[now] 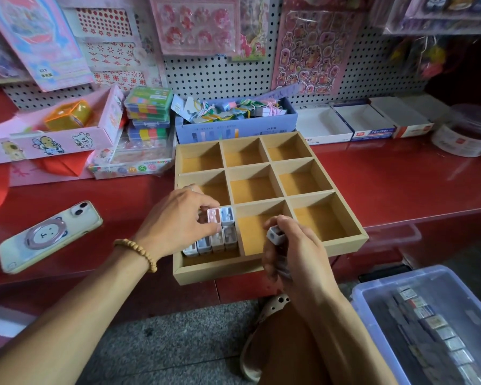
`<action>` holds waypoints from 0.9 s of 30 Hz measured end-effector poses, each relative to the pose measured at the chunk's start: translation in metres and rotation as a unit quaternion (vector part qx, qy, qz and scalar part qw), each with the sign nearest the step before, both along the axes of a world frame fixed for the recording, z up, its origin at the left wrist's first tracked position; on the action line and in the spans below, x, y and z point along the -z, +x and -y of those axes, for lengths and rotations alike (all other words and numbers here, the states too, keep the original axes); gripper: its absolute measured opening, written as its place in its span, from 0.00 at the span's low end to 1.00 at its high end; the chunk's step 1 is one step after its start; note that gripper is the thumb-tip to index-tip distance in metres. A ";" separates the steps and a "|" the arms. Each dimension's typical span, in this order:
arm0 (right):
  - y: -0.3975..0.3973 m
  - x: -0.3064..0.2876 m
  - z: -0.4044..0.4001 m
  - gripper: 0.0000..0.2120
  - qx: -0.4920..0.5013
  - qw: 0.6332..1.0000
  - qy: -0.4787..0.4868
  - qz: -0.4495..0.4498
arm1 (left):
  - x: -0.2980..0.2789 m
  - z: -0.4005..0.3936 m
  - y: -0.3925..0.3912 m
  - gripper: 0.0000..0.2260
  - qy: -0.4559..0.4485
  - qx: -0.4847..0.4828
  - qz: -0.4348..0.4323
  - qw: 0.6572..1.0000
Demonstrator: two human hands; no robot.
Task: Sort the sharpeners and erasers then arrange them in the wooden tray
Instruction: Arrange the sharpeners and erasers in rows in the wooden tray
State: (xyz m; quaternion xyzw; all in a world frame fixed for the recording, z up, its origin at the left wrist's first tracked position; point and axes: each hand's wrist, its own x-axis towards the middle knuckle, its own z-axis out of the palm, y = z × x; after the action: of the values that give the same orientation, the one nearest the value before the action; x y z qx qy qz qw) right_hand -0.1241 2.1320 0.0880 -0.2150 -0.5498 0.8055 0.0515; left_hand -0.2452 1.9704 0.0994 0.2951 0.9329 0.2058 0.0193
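A nine-compartment wooden tray (pixel 328 245) lies on the red counter. Its near-left compartment holds several small pastel sharpeners (pixel 220 240) standing in rows. My left hand (pixel 175 220) pinches a pink sharpener (pixel 213 215) at the back of that group, beside a blue one (pixel 227 216). My right hand (pixel 292 251) hovers over the near-middle compartment and grips a white-grey sharpener (pixel 275 234), with more pieces held lower in the palm. The other compartments hold nothing.
A clear plastic bin (pixel 372 298) at lower right holds a row of small packaged erasers (pixel 439 332). A phone (pixel 49 236) lies on the counter at left. Boxes of stationery line the pegboard wall behind the tray; a round jar (pixel 467 132) stands far right.
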 end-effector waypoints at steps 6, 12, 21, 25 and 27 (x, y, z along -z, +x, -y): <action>0.003 0.008 0.000 0.09 0.016 0.999 0.048 -0.013 | 0.002 0.003 0.001 0.25 0.028 -0.012 0.010 1.000; -0.003 0.006 0.007 0.06 0.077 0.997 0.004 -0.032 | -0.006 -0.005 0.034 0.17 0.186 0.052 0.057 0.980; 0.001 0.006 0.001 0.04 0.033 0.997 -0.002 -0.066 | -0.015 -0.013 0.039 0.08 0.229 0.073 0.100 0.966; 0.003 0.002 0.005 0.11 0.006 0.996 -0.001 -0.089 | -0.021 -0.014 0.041 0.08 0.263 0.070 0.170 0.947; 0.003 0.000 0.007 0.15 -0.002 0.996 0.012 -0.084 | -0.020 -0.013 0.041 0.08 0.279 0.064 0.176 0.942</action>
State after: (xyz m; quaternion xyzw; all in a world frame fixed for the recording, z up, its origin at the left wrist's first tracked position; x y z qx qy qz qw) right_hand -0.1210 2.1253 0.0885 -0.1450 -0.5537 0.8141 0.0980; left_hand -0.2040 1.9835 0.1193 0.3069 0.7989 0.5045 0.1138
